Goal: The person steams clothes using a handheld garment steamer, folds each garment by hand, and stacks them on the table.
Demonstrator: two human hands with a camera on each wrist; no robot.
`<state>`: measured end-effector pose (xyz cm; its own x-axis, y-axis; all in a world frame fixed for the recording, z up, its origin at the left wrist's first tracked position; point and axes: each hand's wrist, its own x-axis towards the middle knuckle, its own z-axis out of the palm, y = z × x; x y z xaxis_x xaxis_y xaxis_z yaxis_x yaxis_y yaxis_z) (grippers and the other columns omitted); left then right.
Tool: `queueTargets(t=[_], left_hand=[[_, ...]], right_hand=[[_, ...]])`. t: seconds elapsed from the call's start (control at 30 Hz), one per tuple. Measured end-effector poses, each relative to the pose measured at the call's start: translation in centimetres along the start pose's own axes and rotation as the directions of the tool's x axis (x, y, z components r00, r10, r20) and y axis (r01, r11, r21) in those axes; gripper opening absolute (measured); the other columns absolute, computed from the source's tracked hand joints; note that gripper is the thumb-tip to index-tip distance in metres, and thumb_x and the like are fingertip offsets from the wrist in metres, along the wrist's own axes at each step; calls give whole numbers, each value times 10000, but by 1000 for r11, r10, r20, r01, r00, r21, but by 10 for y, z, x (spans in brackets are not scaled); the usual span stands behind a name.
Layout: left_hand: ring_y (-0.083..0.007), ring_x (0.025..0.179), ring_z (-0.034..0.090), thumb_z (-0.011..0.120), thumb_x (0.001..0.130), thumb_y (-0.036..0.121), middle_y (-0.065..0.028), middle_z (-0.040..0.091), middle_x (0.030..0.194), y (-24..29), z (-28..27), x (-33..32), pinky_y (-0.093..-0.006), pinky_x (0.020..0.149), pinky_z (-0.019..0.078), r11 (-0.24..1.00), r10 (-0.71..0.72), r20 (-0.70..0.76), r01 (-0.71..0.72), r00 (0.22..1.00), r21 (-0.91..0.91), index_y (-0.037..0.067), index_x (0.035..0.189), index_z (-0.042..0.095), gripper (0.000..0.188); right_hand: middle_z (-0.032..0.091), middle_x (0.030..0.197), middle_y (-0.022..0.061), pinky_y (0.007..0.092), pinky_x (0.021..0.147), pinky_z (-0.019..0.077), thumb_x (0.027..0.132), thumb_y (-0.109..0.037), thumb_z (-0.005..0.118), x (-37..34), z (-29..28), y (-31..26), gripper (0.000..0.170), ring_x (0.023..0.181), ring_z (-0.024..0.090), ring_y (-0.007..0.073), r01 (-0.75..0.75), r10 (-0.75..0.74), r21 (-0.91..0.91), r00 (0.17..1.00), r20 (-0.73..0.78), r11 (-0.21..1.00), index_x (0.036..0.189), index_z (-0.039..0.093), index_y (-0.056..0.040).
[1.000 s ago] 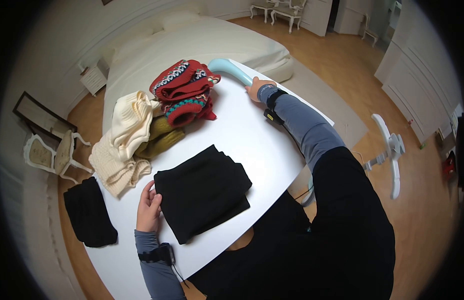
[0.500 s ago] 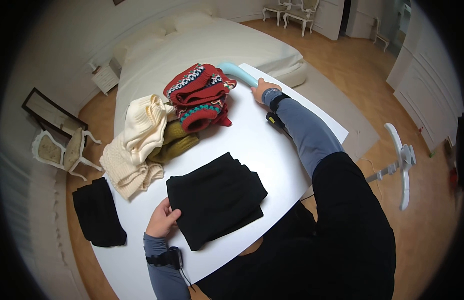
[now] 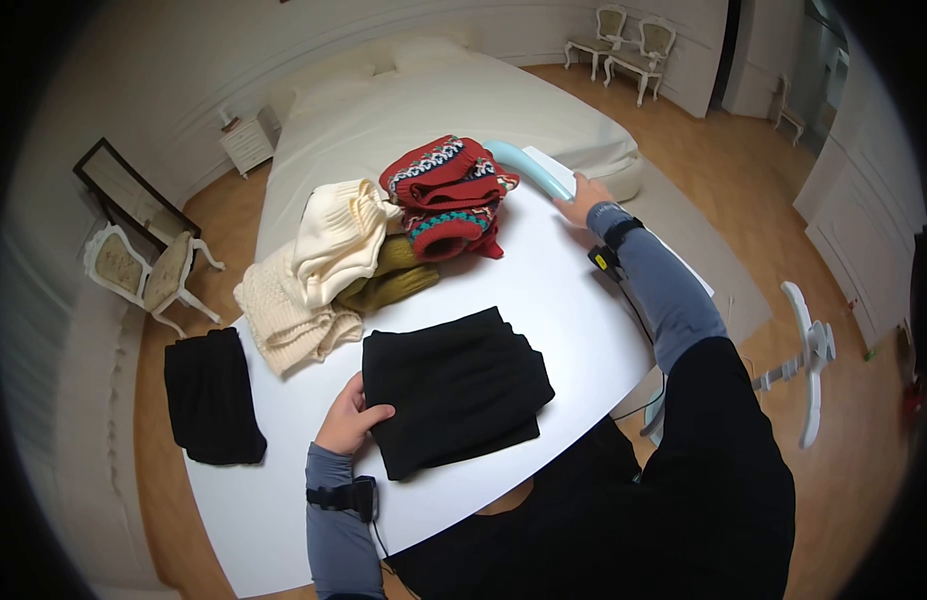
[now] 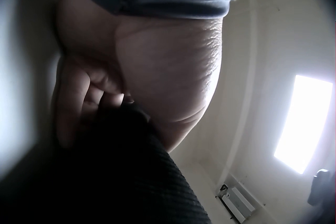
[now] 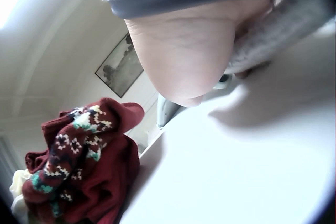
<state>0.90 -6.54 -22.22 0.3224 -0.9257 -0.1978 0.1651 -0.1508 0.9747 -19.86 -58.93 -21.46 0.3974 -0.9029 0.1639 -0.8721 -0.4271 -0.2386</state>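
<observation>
A folded black garment point(image 3: 453, 390) lies flat on the white table point(image 3: 313, 540), close to the person. My left hand point(image 3: 350, 420) grips its left edge, the thumb on top and the other fingers tucked beneath. In the left wrist view the dark ribbed cloth point(image 4: 157, 182) sits between thumb and fingers. Out at the table's far right side, my right hand point(image 3: 590, 200) holds the near end of a light-blue curved bar point(image 3: 533, 170). A mottled grey bar point(image 5: 283, 35) runs behind that hand in the right wrist view, which hides most of its fingers.
Beyond the black garment are a red patterned sweater point(image 3: 448, 190), cream knitwear point(image 3: 333, 240) and an olive knit point(image 3: 398, 275). Another folded black garment point(image 3: 213, 395) lies at the left edge. A bed point(image 3: 433, 100) stands behind; a white stand point(image 3: 808, 365) is at right.
The head view has turned, so the table and clothes appear farther right. My left thumb reaches farther over the black garment's edge. The right hand keeps its hold on the light-blue bar.
</observation>
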Motion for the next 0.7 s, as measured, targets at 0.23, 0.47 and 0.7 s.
queueTargets(t=[0.23, 0.47, 0.7], left_hand=[[-169, 1211, 593, 665, 824, -25, -75, 626, 1319, 1, 1, 0, -316, 1082, 443, 998, 58, -10, -58, 998, 25, -6, 1438, 472, 644], [-177, 1202, 596, 669, 820, -21, -78, 629, 1319, 2, 0, -3, -323, 1080, 445, 996, 80, 0, -80, 997, 28, -5, 1430, 488, 636], [-190, 1192, 603, 679, 814, 3, -85, 632, 1318, -3, -7, -6, -331, 1073, 454, 994, 108, 14, -108, 994, 23, -12, 1411, 510, 620]], right_hand=[[639, 1266, 207, 400, 1070, 456, 890, -610, 679, -74, -55, -38, 689, 1217, 592, 328, 466, -616, 506, 768, 176, 726, 1269, 668, -35], [581, 1371, 240, 386, 1044, 488, 834, -586, 768, -161, -55, -113, 933, 1255, 587, 337, 621, -850, 614, 176, 497, 488, 1475, 454, 14], [672, 1222, 270, 382, 1000, 517, 751, -597, 816, -194, -42, -135, 944, 1094, 681, 366, 644, -809, 520, 293, 509, 561, 1404, 517, 15]])
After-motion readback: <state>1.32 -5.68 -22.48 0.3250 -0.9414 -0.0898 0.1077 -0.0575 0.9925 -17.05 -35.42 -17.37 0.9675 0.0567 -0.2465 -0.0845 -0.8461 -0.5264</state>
